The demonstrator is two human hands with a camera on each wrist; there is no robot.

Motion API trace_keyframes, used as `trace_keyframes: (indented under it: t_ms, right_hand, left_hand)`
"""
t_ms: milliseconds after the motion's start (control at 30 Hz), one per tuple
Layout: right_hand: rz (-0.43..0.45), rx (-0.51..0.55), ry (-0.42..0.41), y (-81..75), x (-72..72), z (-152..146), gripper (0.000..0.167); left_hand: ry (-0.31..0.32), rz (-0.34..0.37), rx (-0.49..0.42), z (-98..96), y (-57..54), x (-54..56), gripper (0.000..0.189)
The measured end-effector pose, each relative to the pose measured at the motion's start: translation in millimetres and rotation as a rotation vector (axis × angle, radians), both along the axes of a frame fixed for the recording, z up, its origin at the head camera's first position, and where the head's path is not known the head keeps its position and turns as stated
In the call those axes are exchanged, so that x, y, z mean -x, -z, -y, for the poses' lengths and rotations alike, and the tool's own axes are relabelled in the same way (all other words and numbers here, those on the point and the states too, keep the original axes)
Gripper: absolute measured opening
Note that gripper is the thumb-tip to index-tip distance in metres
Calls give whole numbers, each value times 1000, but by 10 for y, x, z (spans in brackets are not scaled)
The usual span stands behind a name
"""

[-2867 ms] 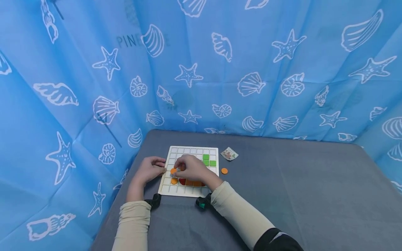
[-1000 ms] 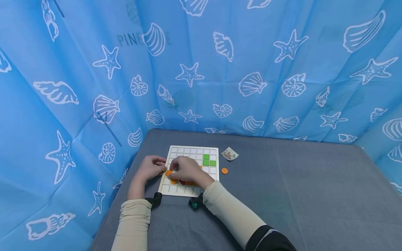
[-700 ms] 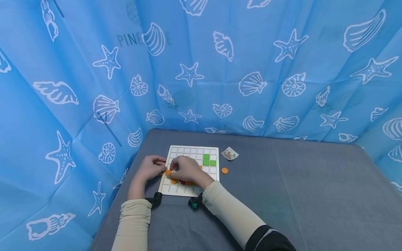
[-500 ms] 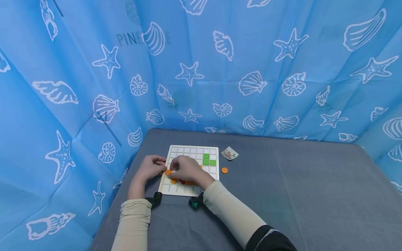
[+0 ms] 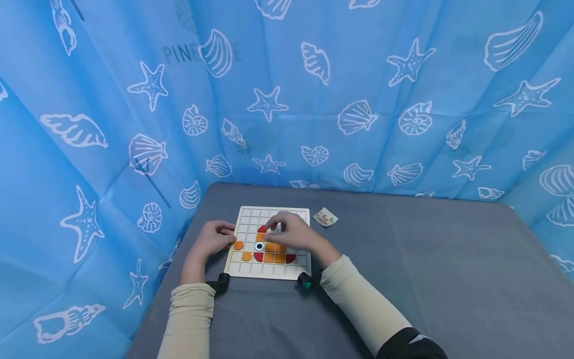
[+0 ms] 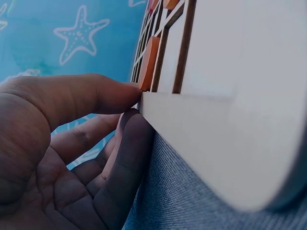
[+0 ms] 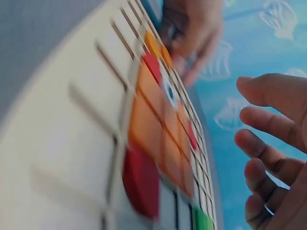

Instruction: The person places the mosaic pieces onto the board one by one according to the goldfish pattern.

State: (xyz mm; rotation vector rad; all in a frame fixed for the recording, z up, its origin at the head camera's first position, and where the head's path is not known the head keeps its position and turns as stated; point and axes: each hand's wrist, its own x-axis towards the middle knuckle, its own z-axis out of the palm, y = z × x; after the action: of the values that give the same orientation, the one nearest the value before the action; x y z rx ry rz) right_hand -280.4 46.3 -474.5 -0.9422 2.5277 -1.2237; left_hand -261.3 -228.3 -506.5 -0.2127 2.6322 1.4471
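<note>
In the head view my left hand (image 5: 210,243) holds the left edge of a white gridded board (image 5: 245,225). The left wrist view shows its thumb on the rim beside an orange disc (image 6: 149,62), with a finger below the edge. My right hand (image 5: 292,233) hovers over the board, fingers apart and nothing between them. On the board, orange squares (image 5: 274,258), red rounded pieces (image 5: 290,258) and an eye tile (image 5: 259,246) form a block. Left of it lie two orange discs (image 5: 238,245). My right hand hides the upper right cells; a green piece (image 7: 202,219) shows in the right wrist view.
A small pattern card (image 5: 325,217) lies off the board's upper right corner. A grey cloth covers the table (image 5: 403,259). Behind and to the left hangs a blue curtain (image 5: 287,129) printed with shells and starfish.
My right hand set an orange disc at the board's left side, let go and moved right, uncovering the eye tile. The loose disc right of the board is now covered. My left hand stays put.
</note>
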Motion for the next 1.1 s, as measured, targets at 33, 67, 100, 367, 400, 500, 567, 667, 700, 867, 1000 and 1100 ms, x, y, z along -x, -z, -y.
trace_keyframes:
  t_ms: [33,67,100,367,400,500,567,667,700,867,1000,1100]
  right_hand:
    - [-3,9,10,-8,12,-75,27]
    - [-9,17,19,3,29,-155,29]
    - [-13,17,37,11,36,-238,30]
    - [8,-20,151,113,25,-889,31]
    - [3,-29,159,127,17,-952,31]
    - [-4,-54,168,164,-4,-1101,31]
    - [-7,-63,156,178,-11,-1165,32]
    - [5,-67,147,181,-6,-1217,33]
    - [7,-65,144,180,-3,-1225,32]
    - [37,-74,123,204,2,-1257,31]
    - [48,-97,102,245,-19,-1280,31]
    - [43,-94,100,256,-18,-1293,28]
  left_hand:
    - [-4,2,5,6,-5,-2,37]
    - [-5,3,6,10,-8,-4,37]
    - [-8,7,8,13,-13,-5,37]
    - [-14,23,4,-6,-21,-5,37]
    - [-14,22,2,-8,-24,-6,37]
    - [-11,15,0,-5,-31,-5,37]
    - [-10,10,2,-1,-35,-2,36]
    - [-7,1,7,5,-34,8,35]
    - [-8,-2,5,6,-33,10,35]
    - [-15,13,6,14,-12,-18,36]
    - [-22,26,19,5,-6,-35,36]
    - [-24,20,29,-5,-11,-20,36]
